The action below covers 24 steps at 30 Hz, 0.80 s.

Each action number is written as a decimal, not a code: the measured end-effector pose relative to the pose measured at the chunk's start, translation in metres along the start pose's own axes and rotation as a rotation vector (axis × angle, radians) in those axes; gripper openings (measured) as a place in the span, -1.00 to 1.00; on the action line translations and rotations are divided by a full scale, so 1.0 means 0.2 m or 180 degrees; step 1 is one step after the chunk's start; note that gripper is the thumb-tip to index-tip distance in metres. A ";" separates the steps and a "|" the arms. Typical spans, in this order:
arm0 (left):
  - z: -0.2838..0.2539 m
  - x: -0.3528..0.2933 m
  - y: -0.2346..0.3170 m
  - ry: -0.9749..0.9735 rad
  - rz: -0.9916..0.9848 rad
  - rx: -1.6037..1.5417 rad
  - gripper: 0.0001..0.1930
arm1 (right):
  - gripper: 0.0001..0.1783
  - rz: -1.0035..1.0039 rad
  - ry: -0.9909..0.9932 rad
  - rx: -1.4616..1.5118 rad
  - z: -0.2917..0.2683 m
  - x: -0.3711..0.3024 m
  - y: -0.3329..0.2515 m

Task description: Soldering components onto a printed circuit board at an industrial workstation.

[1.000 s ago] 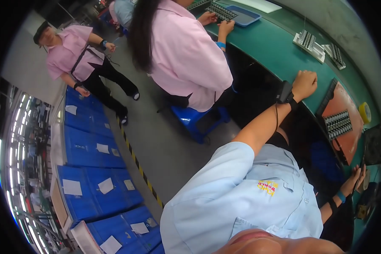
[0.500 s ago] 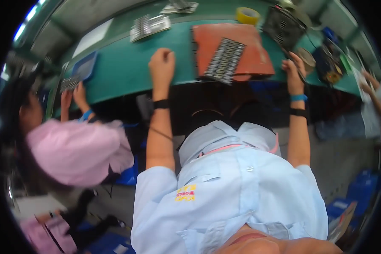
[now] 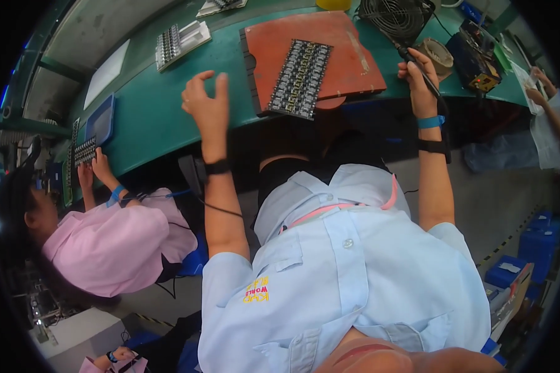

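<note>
My left hand (image 3: 209, 102) is raised above the green bench, left of the red-brown board. Its thumb and fingers are apart and nothing is in it. In my right hand (image 3: 423, 87) is a soldering iron (image 3: 408, 55), gripped like a pen, tip pointing up and left toward a black fan; its cable hangs down past my wrist. A black circuit board panel (image 3: 300, 79) with rows of small components lies tilted on the red-brown board (image 3: 348, 59), its near end sticking out past the board's front edge. Neither hand touches the panel.
Right of the fan (image 3: 393, 18) stand a tan round container (image 3: 437, 57) and a dark soldering station (image 3: 473, 59). A white holder with parts (image 3: 182, 45) lies at the back left, a blue tray (image 3: 101, 121) farther left. Co-workers sit at the left and right.
The whole view has shifted. My left hand has gone from closed to spread fingers, moving left, away from the red-brown board. The right hand still grips the soldering iron.
</note>
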<state>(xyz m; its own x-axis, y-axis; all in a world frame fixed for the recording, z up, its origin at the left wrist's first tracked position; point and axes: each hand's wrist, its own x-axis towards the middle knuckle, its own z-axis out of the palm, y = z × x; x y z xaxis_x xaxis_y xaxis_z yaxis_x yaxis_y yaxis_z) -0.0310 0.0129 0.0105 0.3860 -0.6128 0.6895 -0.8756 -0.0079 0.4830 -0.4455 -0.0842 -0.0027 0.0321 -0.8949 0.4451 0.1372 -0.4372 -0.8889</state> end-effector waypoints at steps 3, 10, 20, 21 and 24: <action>-0.02 -0.15 0.34 -0.0495 0.0590 -0.0464 -0.46 | -0.58 0.0028 -0.0012 -0.0002 0.00 0.01 0.00; -0.06 -0.25 0.46 -0.1203 0.0985 0.0022 -0.37 | -0.58 0.0118 -0.0024 0.0025 0.03 -0.03 -0.02; -0.01 -0.24 0.42 -0.1432 0.1309 -0.0382 -0.46 | -0.60 0.0059 0.0134 -0.0040 0.02 0.00 -0.03; 0.00 -0.22 0.42 -0.1422 0.1332 -0.0391 -0.46 | -0.61 0.0037 0.0156 -0.0056 0.02 0.03 -0.03; -0.07 -0.18 0.42 -0.1253 0.1317 -0.0446 -0.38 | -0.59 0.0108 0.0121 0.0034 0.03 0.03 -0.04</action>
<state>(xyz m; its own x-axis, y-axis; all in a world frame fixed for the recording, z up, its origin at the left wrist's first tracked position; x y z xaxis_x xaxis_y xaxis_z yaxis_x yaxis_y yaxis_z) -0.1137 0.0451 0.0337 -0.1400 -0.7902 0.5966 -0.8733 0.3826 0.3017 -0.4401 -0.0848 0.0079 -0.0006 -0.9120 0.4102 0.1471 -0.4058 -0.9020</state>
